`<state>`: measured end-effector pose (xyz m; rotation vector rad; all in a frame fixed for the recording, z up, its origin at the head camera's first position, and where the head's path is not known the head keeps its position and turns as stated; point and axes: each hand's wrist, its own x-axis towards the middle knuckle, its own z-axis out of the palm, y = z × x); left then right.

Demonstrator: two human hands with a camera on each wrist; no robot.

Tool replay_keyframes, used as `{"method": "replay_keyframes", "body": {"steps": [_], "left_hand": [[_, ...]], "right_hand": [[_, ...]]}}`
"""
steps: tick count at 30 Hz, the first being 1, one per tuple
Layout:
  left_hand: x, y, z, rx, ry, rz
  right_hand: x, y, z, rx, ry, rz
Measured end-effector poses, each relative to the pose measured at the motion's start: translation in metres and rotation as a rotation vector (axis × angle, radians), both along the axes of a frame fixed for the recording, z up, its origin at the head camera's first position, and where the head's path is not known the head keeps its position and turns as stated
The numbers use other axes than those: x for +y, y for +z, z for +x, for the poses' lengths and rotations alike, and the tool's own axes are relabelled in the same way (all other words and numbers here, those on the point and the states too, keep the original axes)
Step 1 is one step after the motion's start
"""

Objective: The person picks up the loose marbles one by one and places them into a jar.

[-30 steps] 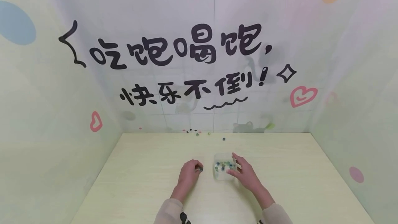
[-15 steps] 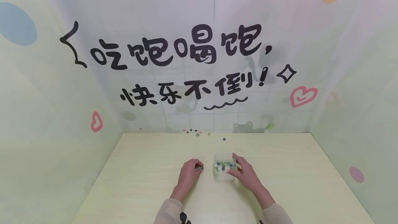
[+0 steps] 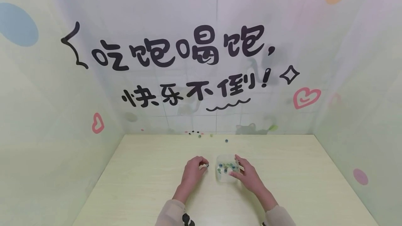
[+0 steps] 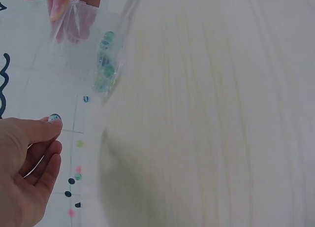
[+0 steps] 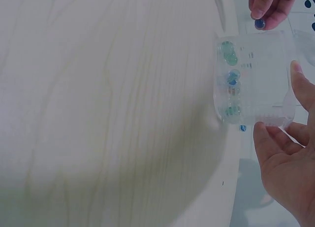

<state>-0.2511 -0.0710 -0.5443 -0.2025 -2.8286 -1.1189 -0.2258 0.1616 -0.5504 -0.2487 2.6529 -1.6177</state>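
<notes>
In the head view my left hand (image 3: pixel 191 173) is just left of a clear plastic container (image 3: pixel 222 179), pinching a small bluish marble (image 4: pixel 54 118) between thumb and index finger. The right wrist view shows that marble beside the container's rim and outside it. My right hand (image 3: pixel 249 176) grips the container from its right side, thumb on the near side and fingers on the far side. Several green and blue glass marbles (image 5: pixel 233 79) lie on the container's bottom. The right palm is partly hidden in the head view.
Three loose marbles lie at the back of the pale wooden table (image 3: pixel 150 184): a dark blue marble (image 3: pixel 226 141), a greenish marble (image 3: pixel 199 136) and a yellow-green marble (image 3: pixel 211 135). A printed fabric wall (image 3: pixel 176 121) rises directly behind the table, with side walls left and right.
My left hand has lifted the marble and moved slightly forward and right, closer to the container. The right hand and the container have stayed in place.
</notes>
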Motion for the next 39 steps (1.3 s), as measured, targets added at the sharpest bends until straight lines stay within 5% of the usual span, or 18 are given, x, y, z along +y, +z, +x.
{"method": "replay_keyframes", "body": {"steps": [25, 31, 39], "left_hand": [[0.028, 0.029, 0.003, 0.036, -0.077, 0.012], [0.035, 0.021, 0.008, 0.059, -0.133, -0.003], [0.027, 0.006, 0.015, -0.02, -0.219, 0.065]], "right_hand": [[0.002, 0.001, -0.001, -0.002, -0.001, -0.015], [0.0, 0.001, -0.001, 0.014, -0.005, -0.026], [-0.003, -0.002, 0.001, 0.05, 0.005, -0.017]]}}
